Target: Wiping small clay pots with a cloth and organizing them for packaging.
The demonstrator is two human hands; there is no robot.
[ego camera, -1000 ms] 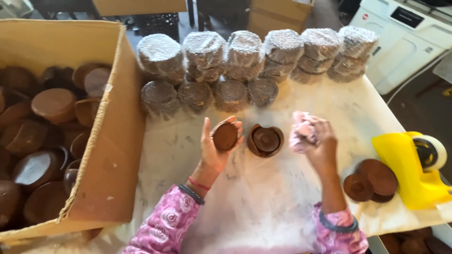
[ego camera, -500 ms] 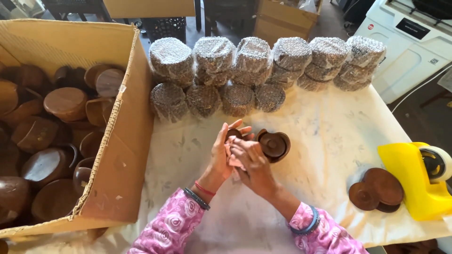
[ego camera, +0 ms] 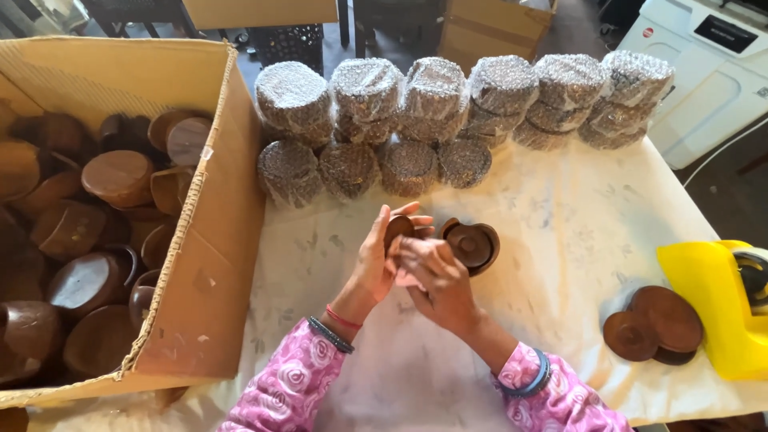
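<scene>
My left hand (ego camera: 378,258) grips a small round brown wooden piece (ego camera: 398,227) above the middle of the table. My right hand (ego camera: 433,276) presses against that piece from the right, with a bit of pink cloth (ego camera: 406,279) tucked under its fingers. Just right of both hands a brown wooden bowl (ego camera: 472,246) lies on the white table cover (ego camera: 560,232) with a round lid resting inside it.
A big open cardboard box (ego camera: 216,240) of brown wooden bowls stands at the left. Several bubble-wrapped bundles (ego camera: 432,112) line the table's far side. Round wooden lids (ego camera: 656,324) and a yellow tape dispenser (ego camera: 720,308) lie at the right edge.
My right hand came from the right with the pink cloth and now meets my left hand on the wooden piece. The camera view shifted slightly.
</scene>
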